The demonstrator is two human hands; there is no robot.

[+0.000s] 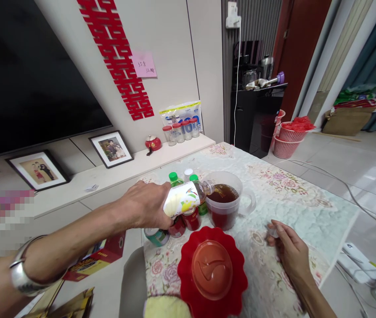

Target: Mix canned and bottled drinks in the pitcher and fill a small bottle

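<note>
A smooth, broad metal bangle (22,274) circles the wrist of the left hand (144,205), whose fingers are wrapped fully around a clear plastic bottle (184,198) with a pale, glossy label printed in yellow and green. The bottle lies almost level, uncapped, with its neck reaching over the rim of the pitcher (224,198) and brown liquid showing in the neck. Beneath the bottle stand round cans (191,218), two red and one teal, and behind it green-capped bottles (174,178) stand upright. Nearer the camera sits a red dish (234,282) with a scalloped edge, and a shiny orange-brown domed lid (212,269) rests on it. The pitcher is translucent plastic, cylindrical, with a handle on its right side, and holds dark brown liquid up to well above half. To its right the right hand (289,249) rests on the tabletop (300,198), which is covered by a quilted, floral-patterned cloth; its fingers are curled and pinch a small white cap (272,230).
</note>
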